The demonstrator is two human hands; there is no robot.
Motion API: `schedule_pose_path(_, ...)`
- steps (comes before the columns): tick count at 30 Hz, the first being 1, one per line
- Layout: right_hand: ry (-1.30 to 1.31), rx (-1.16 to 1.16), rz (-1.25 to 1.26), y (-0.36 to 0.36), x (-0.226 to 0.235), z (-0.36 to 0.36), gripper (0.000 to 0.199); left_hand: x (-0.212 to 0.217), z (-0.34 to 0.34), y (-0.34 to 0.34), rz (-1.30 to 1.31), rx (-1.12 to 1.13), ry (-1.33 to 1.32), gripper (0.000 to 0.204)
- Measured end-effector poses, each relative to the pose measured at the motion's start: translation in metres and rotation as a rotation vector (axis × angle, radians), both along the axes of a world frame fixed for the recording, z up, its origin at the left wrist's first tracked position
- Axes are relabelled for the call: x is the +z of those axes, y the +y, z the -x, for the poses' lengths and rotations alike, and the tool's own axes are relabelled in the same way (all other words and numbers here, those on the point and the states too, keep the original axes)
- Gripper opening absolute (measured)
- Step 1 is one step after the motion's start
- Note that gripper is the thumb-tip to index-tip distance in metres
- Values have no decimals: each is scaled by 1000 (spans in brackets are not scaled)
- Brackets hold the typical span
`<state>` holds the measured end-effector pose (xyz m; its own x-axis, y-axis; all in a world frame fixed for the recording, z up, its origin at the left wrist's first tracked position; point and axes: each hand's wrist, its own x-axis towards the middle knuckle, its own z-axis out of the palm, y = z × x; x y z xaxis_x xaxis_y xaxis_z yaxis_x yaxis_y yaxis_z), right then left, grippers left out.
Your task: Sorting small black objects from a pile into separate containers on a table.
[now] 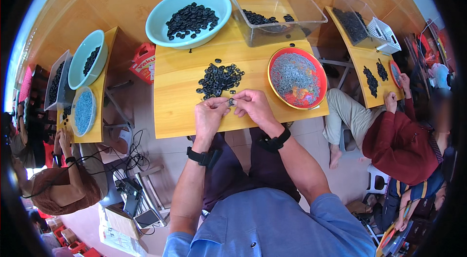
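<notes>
Near the front edge of the yellow table (180,111), my two hands meet fingertip to fingertip. A small dark part (231,102) sits between them, mostly covered by the fingers. My left hand (210,115) pinches it from one side, and my right hand (255,107) pinches it from the other. Just beyond the fingers lies a loose pile of small black oval pieces (220,80) with openings in them. To the right of my right hand stands a red round tray (321,73) holding many thin grey metal pieces and some red and yellow bits.
At the back are a light-blue basin (154,26) of black pieces and a clear plastic bin (287,33) with more. Co-workers sit at a left table (111,57) and a right table (351,52). A red bag (144,62) and tangled cables (136,152) are at the left.
</notes>
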<state>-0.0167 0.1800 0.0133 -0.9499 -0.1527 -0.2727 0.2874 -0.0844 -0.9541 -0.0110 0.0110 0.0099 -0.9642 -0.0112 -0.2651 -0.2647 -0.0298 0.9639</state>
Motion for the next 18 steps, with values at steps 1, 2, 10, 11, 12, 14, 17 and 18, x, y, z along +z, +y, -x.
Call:
schedule_pose_path(1, 1, 3, 1, -1, 0, 0, 14, -1, 0, 0, 1, 3, 1, 14)
schedule_pose_path(2, -6, 0, -5, -1, 1, 0, 14, -1, 0, -1, 12, 1, 1, 14)
schedule_pose_path(10, 18, 12, -10, -1, 0, -1, 13, -1, -1, -3, 49, -39, -19, 19)
schedule_pose_path(11, 15, 23, -27, -1, 0, -1, 13, -2, -2, -4, 66, -64, 34, 23)
schedule_pose_path(12, 12, 35, -44, -2, 1, -1, 14, -4, -3, -7, 84, -88, 87, 28)
schedule_pose_path(14, 18, 56, -28, 2, 3, -1, 15, -9, -6, -11, 51, -141, 112, 29)
schedule_pose_path(17, -12, 107, -30, 8, 10, 0, 18, -7, -8, -13, 81, -223, 152, 29)
schedule_pose_path(18, -42, 137, -47, 10, 12, 1, 19, -5, -8, -12, 148, -252, 171, 27)
